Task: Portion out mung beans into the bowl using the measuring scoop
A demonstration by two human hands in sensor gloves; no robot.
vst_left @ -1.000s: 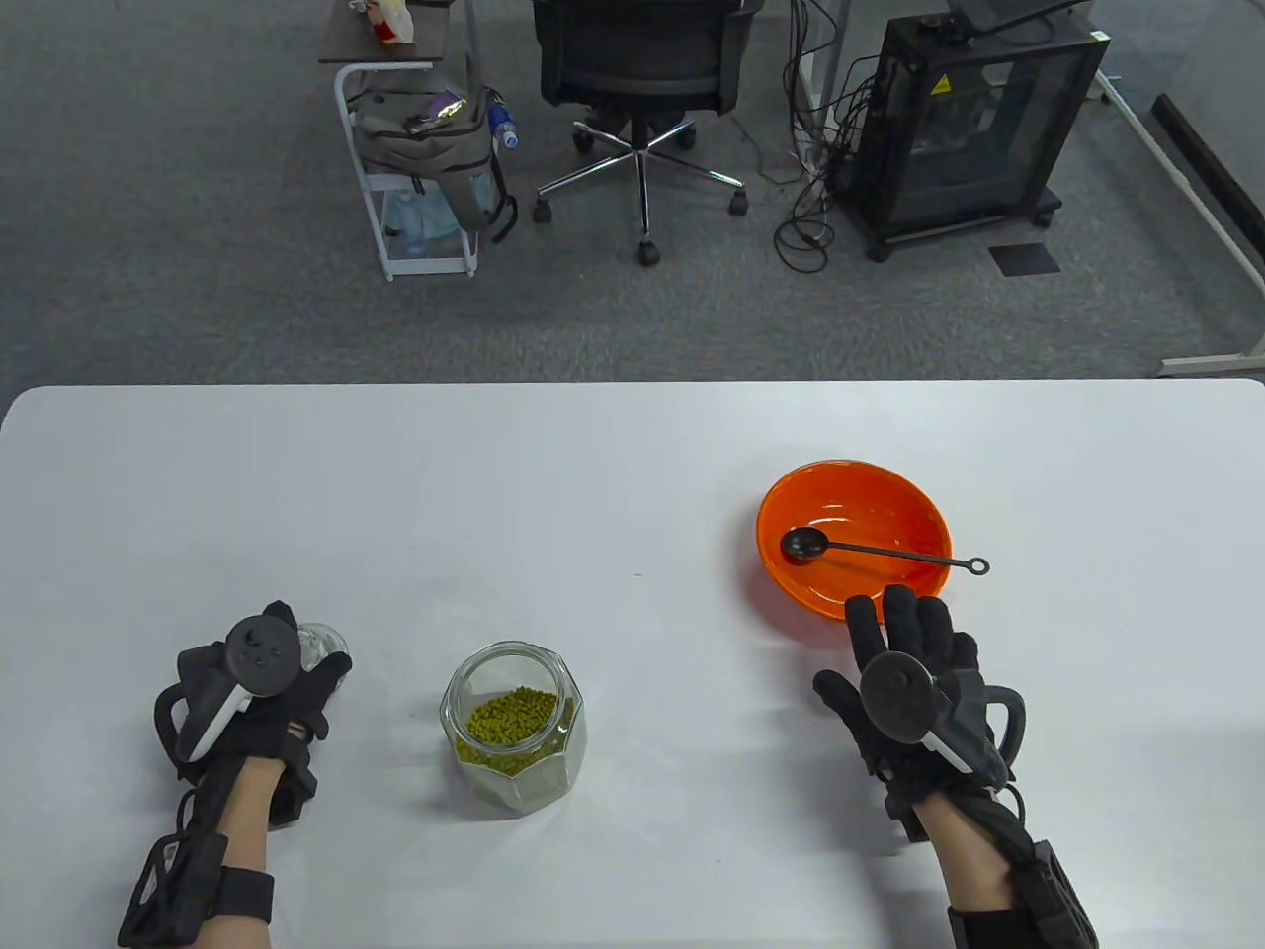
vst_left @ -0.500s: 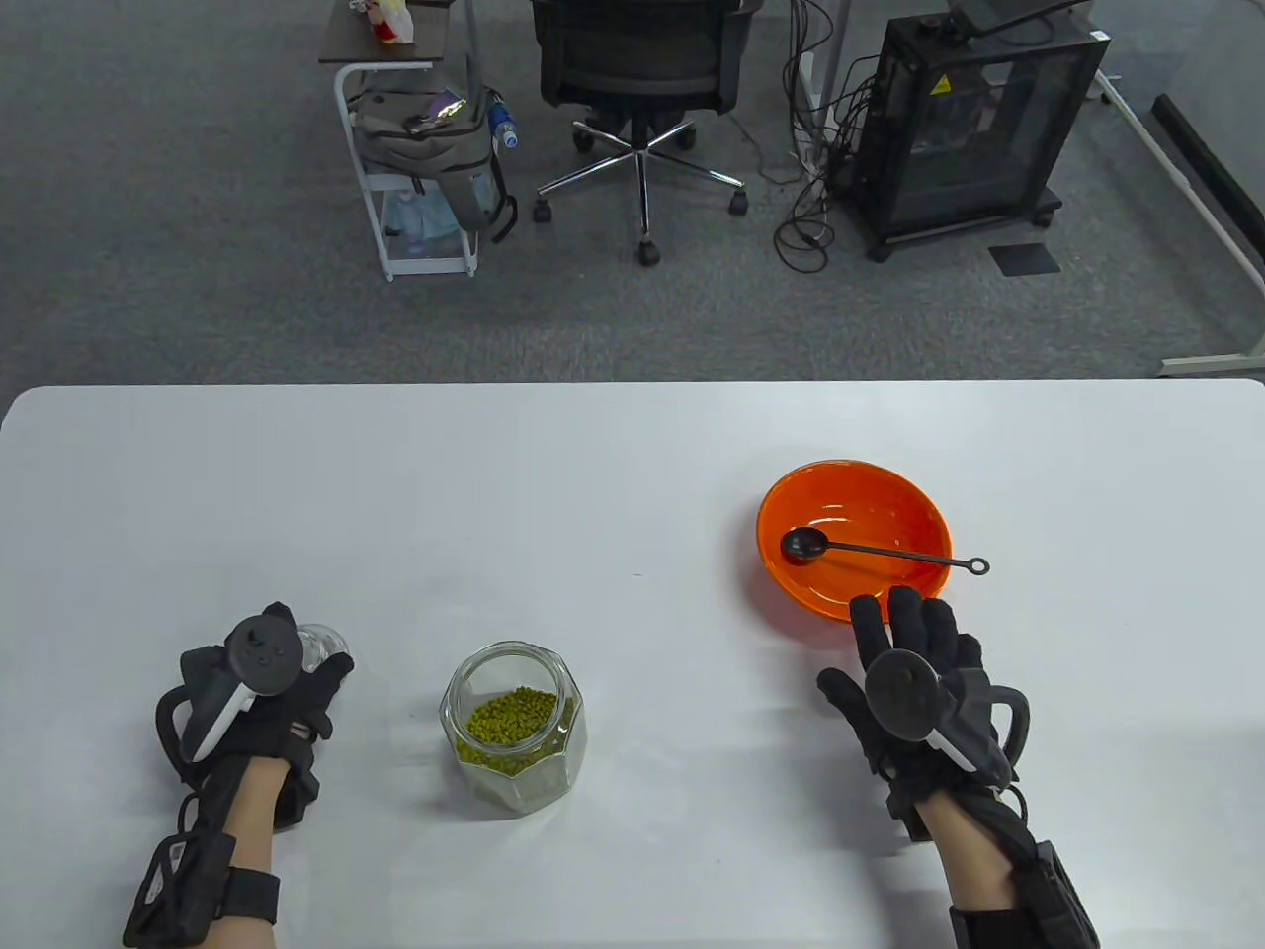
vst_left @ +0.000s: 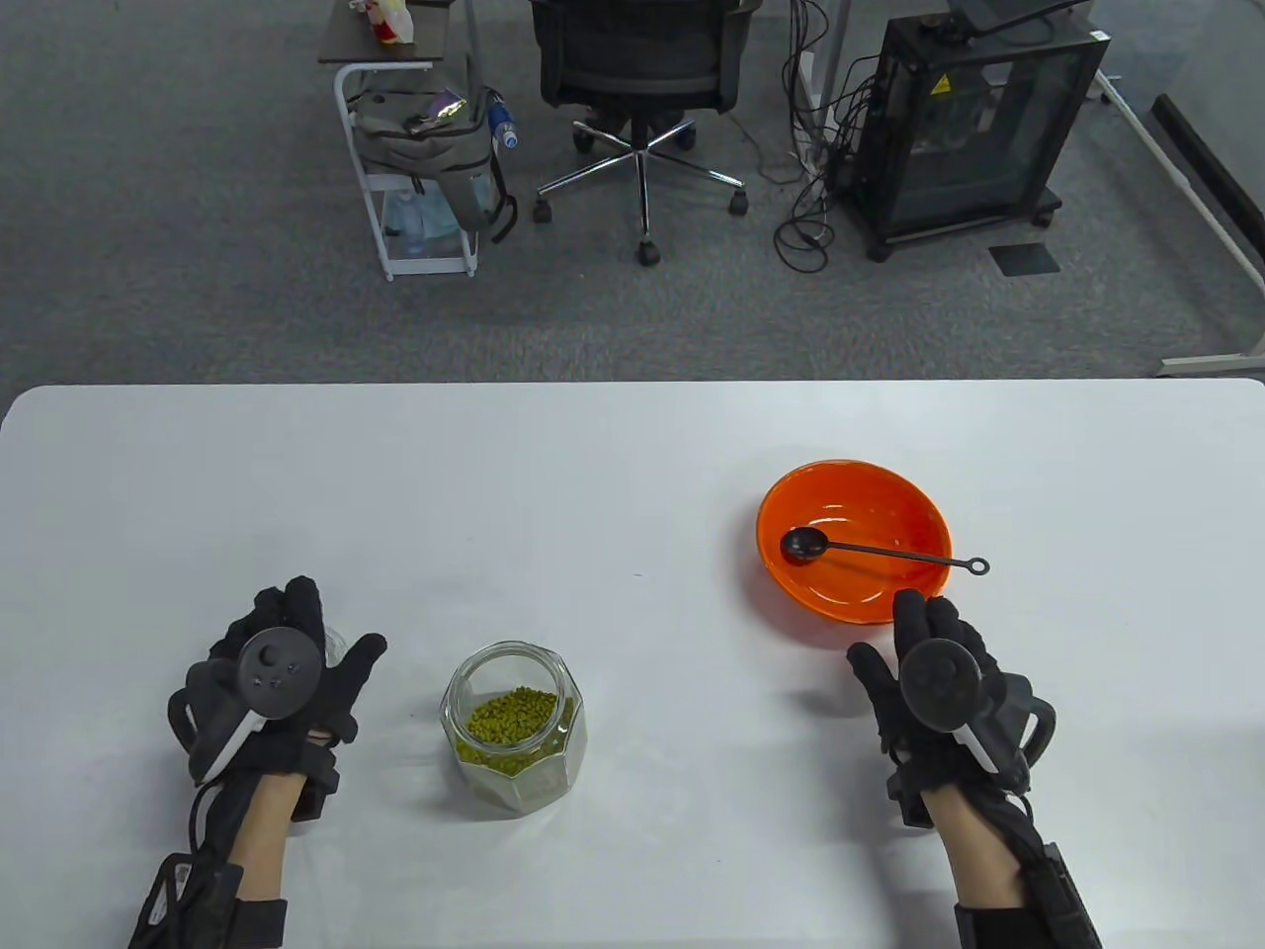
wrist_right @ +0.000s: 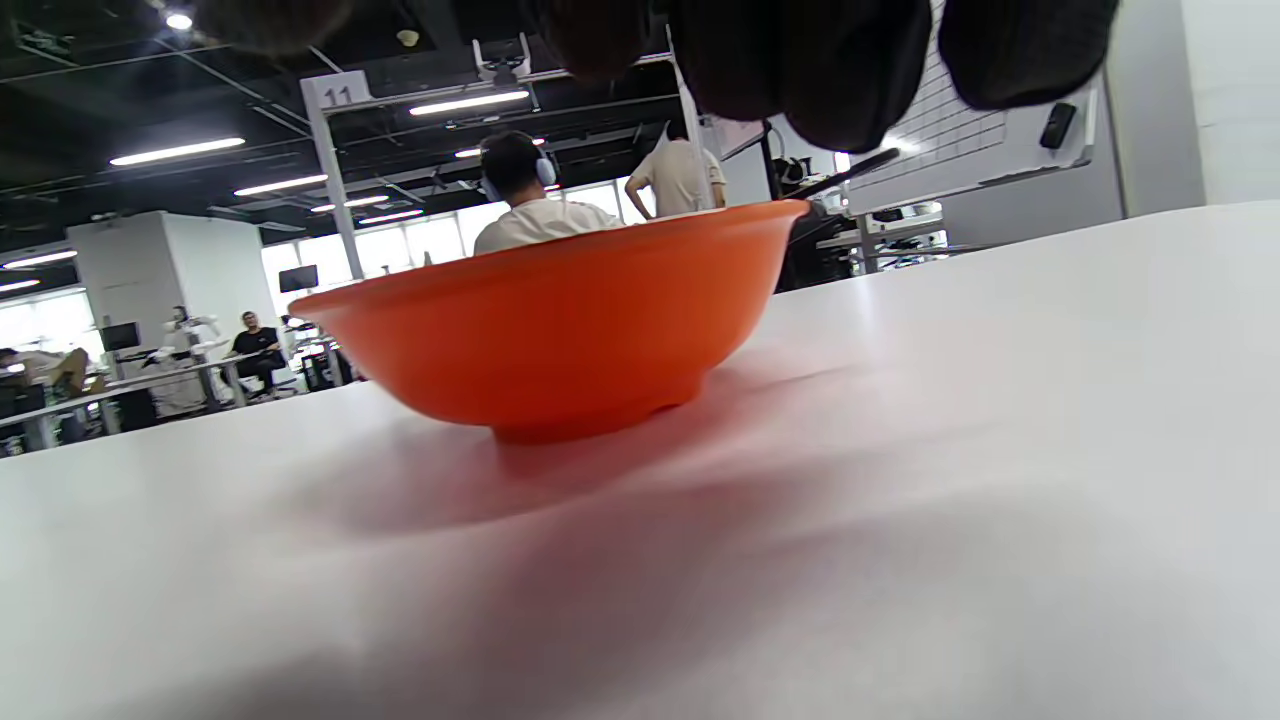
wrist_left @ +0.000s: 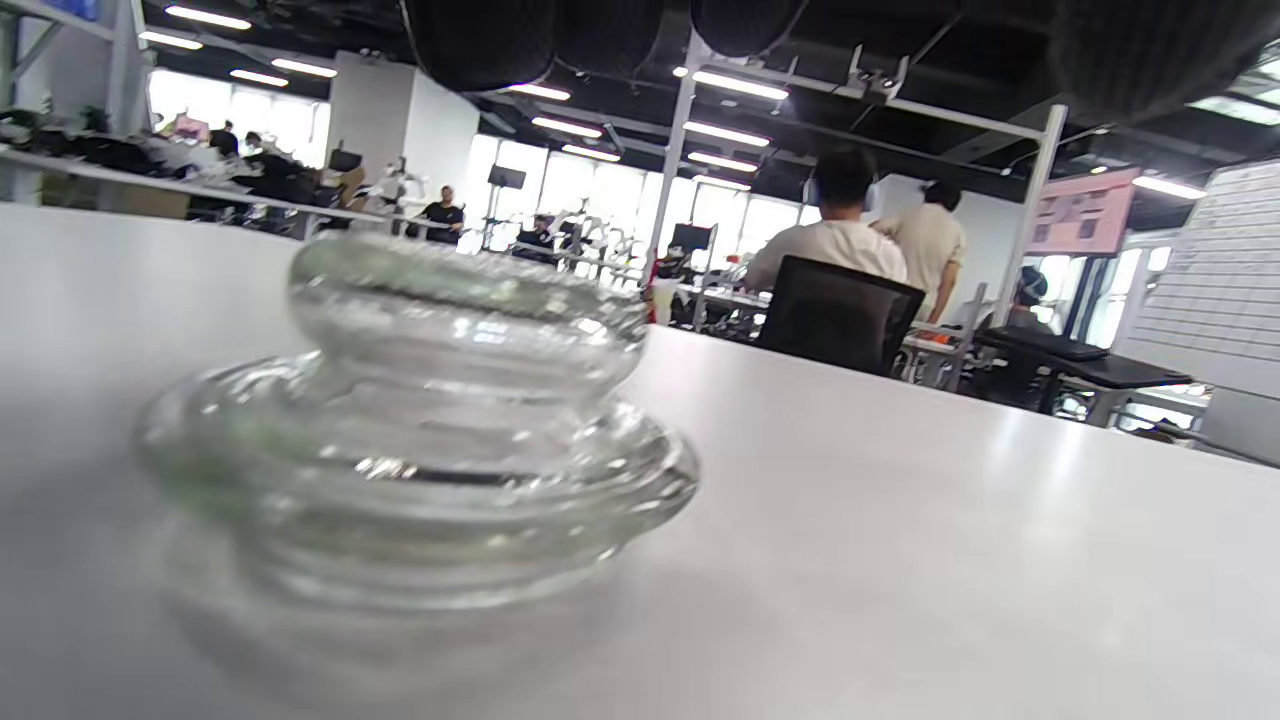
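Observation:
An open glass jar point(vst_left: 514, 727) holding green mung beans point(vst_left: 509, 717) stands near the front of the white table point(vst_left: 613, 474). To the right sits an orange bowl point(vst_left: 855, 539) point(wrist_right: 560, 320) with a black measuring scoop point(vst_left: 870, 552) lying across it, its handle end over the right rim. My right hand point(vst_left: 919, 643) lies just before the bowl's near rim, fingers point(wrist_right: 800, 70) straight, holding nothing. My left hand point(vst_left: 296, 643) hovers with spread fingers above the glass lid point(wrist_left: 420, 430), which rests on the table left of the jar.
Beyond the table's far edge are an office chair point(vst_left: 642, 59), a small cart with a bag point(vst_left: 425, 148) and a black cabinet point(vst_left: 973, 119). The wrist views show people and desks in the background.
My left hand has uncurled and let go of the lid, rising slightly forward. My right hand has shifted a little to the right along the bowl's near rim.

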